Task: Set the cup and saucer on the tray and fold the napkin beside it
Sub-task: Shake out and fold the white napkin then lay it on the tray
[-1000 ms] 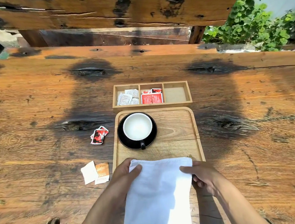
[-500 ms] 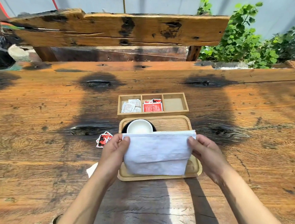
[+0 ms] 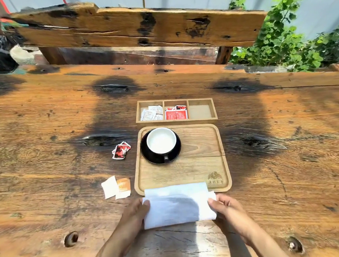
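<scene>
White cloth, folded into a band, is the napkin [image 3: 177, 205]; its long axis runs left to right across the view, parallel to the near rim of the wooden tray [image 3: 223, 156]. Its far edge overlaps that near rim, while most of it lies over the wooden table [image 3: 42, 122] in front of the tray. The left hand [image 3: 134, 216] pinches the napkin's left end, thumb on top. The right hand [image 3: 227, 210] grips the right end, fingers curled around the cloth.

One tray sits on the table, its long axis running away from the person. In its far left corner stands one black saucer [image 3: 146, 152] carrying one cup [image 3: 161, 142], white inside and upright. The cup's dark handle [image 3: 166, 158] points toward the person.

Just beyond the tray, touching or almost touching its far rim, lies one wooden organiser box [image 3: 176, 121] with three compartments, its long axis left to right. The left compartment holds several white sachets [image 3: 150, 113], the middle one red sachets [image 3: 176, 113]; I cannot count either exactly.

Left of the tray, a small cluster of red sachets on the table [image 3: 121, 150] lies apart from it. Nearer the person, two packets rest side by side: one white packet [image 3: 109, 186] and one orange-and-white packet [image 3: 123, 187], close to the tray's near left corner.

A weathered plank [image 3: 136, 27] and green plants [image 3: 291, 37] stand behind the table.
</scene>
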The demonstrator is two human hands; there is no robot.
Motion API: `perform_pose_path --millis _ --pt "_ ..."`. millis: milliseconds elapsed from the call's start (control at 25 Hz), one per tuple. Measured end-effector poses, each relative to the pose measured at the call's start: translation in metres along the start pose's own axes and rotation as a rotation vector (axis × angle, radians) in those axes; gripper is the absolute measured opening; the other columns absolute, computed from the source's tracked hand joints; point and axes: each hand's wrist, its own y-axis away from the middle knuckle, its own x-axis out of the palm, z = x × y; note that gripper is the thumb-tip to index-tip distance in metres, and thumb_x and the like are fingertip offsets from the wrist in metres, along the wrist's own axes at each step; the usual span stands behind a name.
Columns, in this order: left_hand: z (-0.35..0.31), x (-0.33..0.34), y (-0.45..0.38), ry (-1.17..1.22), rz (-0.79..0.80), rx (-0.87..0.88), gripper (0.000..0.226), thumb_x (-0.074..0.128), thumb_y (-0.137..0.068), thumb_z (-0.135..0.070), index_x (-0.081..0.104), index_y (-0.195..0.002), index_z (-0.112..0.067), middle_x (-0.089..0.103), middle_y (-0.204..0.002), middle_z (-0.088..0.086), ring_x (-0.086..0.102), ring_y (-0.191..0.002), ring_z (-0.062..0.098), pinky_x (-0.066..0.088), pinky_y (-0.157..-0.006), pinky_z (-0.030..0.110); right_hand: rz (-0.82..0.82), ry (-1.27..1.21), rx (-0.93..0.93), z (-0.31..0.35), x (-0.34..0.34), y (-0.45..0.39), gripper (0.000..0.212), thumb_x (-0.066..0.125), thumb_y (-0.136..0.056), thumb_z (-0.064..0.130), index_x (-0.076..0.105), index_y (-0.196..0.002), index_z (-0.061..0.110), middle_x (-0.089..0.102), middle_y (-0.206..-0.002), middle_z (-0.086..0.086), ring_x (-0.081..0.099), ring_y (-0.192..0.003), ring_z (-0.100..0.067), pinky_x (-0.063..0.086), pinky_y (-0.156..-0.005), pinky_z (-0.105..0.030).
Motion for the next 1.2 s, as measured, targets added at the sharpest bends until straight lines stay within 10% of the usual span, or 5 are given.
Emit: perform_pose_path --millis 400,800,1200 --pt "0.031 0.009 0.009 -0.092 -0.097 -0.154 0.02 0.052 -0.095 -0.037 0.069 -0.093 -0.026 0.077 -0.097 0.001 0.071 -0.093 0.022 0.054 -0.088 0.047 -0.004 0.06 0.1 -0.03 0.001 -0.005 0.027 0.064 -0.088 0.025 0.049 -0.068 0.018 0.042 -0.071 -0.01 0.036 -0.067 -0.021 0.027 -0.057 -0.031" --pt "0.031 0.022 0.008 0.003 -0.318 -0.17 0.026 0.05 -0.098 -0.022 0.05 -0.074 -0.011 0.053 -0.064 0.003 0.045 -0.058 0.015 0.036 -0.05 0.026 -0.126 0.027 0.169 -0.042 0.007 -0.029 0.024 0.065 -0.088 0.027 0.051 -0.074 0.014 0.042 -0.078 -0.014 0.032 -0.072 -0.026 0.023 -0.056 -0.032" --pt "0.025 0.028 -0.007 -0.337 -0.476 -0.15 0.026 0.047 -0.096 -0.029 0.056 -0.076 -0.015 0.061 -0.077 0.002 0.052 -0.071 0.015 0.035 -0.058 0.029 -0.406 0.071 0.199 -0.04 0.025 -0.041 0.029 0.068 -0.086 0.025 0.054 -0.062 0.016 0.054 -0.053 0.002 0.044 -0.055 -0.017 0.038 -0.064 -0.033"
